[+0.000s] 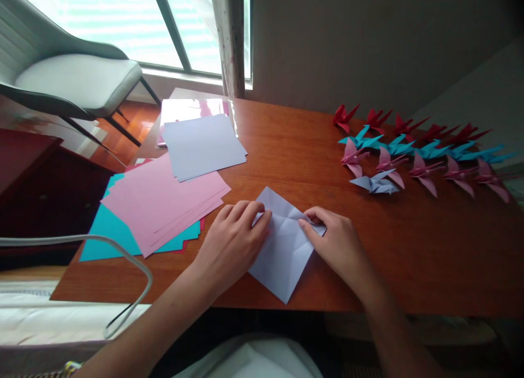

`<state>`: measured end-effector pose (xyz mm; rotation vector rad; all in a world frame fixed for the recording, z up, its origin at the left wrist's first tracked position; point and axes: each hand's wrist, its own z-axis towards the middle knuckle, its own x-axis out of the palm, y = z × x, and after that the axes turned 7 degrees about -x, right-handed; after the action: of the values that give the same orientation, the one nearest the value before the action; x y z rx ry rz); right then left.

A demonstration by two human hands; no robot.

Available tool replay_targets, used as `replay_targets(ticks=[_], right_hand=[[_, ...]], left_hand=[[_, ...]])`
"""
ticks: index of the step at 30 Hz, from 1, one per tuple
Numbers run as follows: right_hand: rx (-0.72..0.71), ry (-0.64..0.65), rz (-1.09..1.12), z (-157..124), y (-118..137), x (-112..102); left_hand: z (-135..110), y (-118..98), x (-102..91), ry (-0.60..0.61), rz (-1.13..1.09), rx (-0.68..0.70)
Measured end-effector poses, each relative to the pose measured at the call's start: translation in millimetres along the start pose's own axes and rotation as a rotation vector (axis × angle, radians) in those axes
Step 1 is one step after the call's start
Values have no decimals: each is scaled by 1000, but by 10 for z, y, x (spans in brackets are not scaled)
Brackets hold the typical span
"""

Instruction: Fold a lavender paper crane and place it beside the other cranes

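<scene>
A creased lavender paper square (282, 247) lies on the wooden table (295, 149) in front of me, turned like a diamond. My left hand (233, 241) rests on its left corner with curled fingers pressing the paper edge. My right hand (335, 241) pinches the right corner between thumb and fingertips. Both hands touch the same sheet, which lies mostly flat with fold lines across it.
Stacks of lavender (202, 143), pink (164, 198) and teal (106, 231) sheets lie at left. Rows of folded cranes in red (405, 124), teal (417, 146) and pink (421, 171), plus one lavender crane (376, 183), sit at right. A chair (73, 78) stands by the window.
</scene>
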<state>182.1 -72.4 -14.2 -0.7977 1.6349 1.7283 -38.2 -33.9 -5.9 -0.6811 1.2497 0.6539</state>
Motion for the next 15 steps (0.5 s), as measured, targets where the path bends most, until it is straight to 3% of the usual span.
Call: replay_targets(ticks=[5, 15], right_hand=[[-30, 6, -100, -17, 0, 21], [-45, -143, -222, -252, 37, 136]], left_hand=[[82, 1, -50, 169, 61, -71], [153, 30, 2, 200, 62, -64]])
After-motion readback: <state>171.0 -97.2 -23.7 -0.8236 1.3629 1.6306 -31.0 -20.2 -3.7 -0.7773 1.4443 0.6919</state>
